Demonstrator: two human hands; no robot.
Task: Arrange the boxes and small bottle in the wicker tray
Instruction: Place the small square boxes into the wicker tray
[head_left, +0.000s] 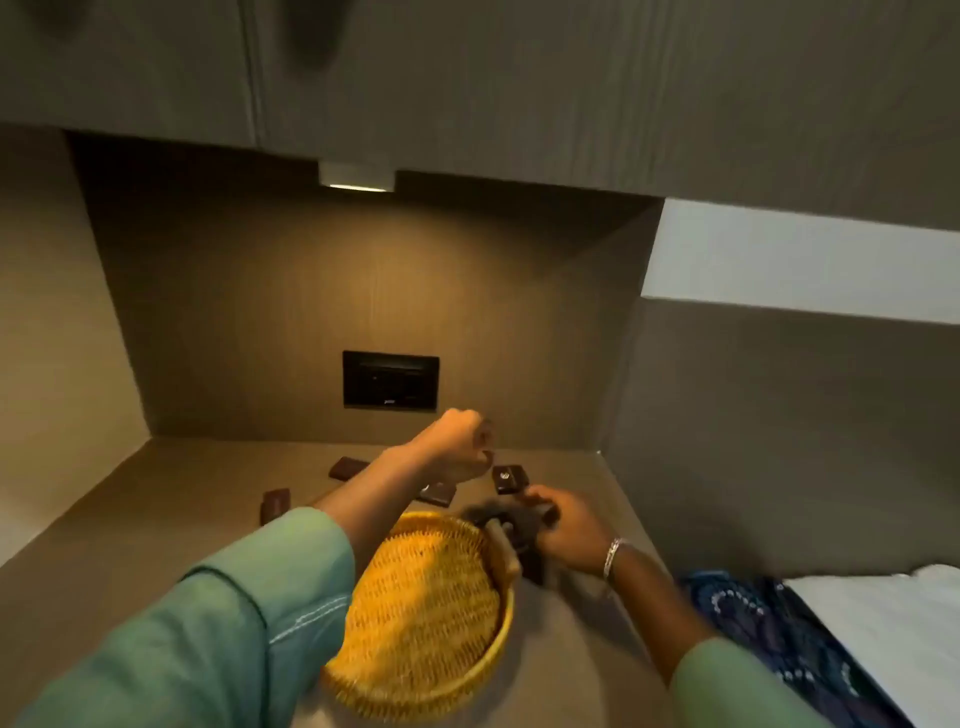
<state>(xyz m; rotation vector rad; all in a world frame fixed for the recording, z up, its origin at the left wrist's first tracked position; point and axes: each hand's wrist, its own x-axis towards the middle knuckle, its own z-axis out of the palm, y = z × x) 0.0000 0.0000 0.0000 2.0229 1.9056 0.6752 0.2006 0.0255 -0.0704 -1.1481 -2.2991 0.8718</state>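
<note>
Hands work beside the wicker tray.
The right hand grips blurred dark boxes at the tray's right rim; their axis is unclear. The left hand, fist closed, is beyond the tray, above a flat box.

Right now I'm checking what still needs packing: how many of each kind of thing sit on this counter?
Dark boxes lying loose on the counter: 4
Wicker tray: 1
Blurred dark items at the right hand: cannot count
Total clearly seen: 5
</note>
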